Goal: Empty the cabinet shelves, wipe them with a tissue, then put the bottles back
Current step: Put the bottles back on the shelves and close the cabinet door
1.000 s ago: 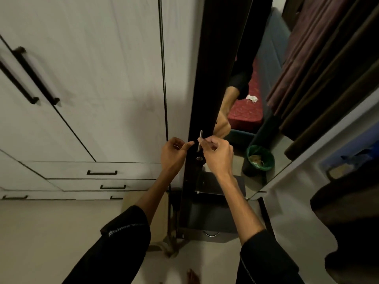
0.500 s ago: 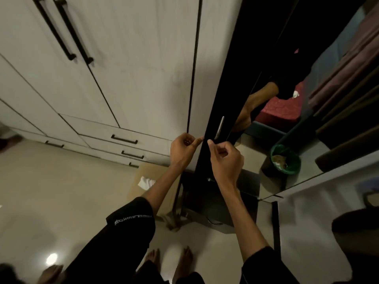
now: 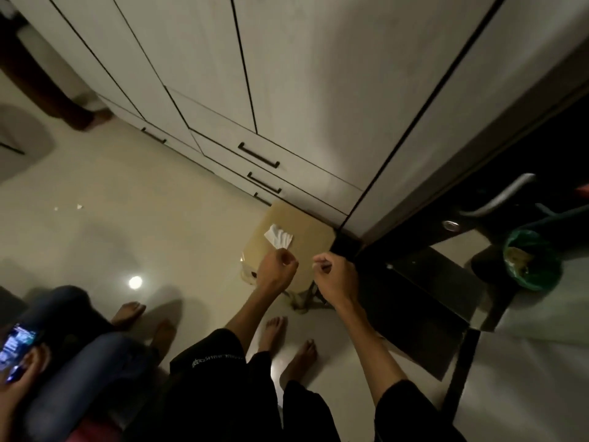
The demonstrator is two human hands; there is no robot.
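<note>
Both hands hang low in front of the person, above the tan stool [image 3: 287, 247] that stands on the floor by the white wardrobe [image 3: 287, 74]. The left hand [image 3: 275, 271] has its fingers curled in a loose fist, nothing visibly held; its knuckles sit just below the white tissue [image 3: 278, 236] lying crumpled on the stool seat, touching or apart cannot be told. The right hand [image 3: 334, 275] is also curled, thumb against forefinger as in a pinch; a pale speck shows at the tip but it is too small and blurred to say whether anything is held. The dark cabinet with mirrored door [image 3: 478, 250] stands to the right, its metal handle [image 3: 500, 197] and round lock visible; its shelves and any bottles are out of view, so the progress of emptying cannot be judged. The step in hand looks like fetching the tissue for wiping. To do it well: the left hand should open, drop onto the tissue and pinch it in the middle so it lifts as one wad and does not slide off the seat. The right hand should free itself to pull the door by the handle. The stool looks light and may shift if pressed at its edge. A green-lined bin [image 3: 530, 263] shows in the mirror. A second person sits at lower left holding a lit phone [image 3: 17, 349].
</note>
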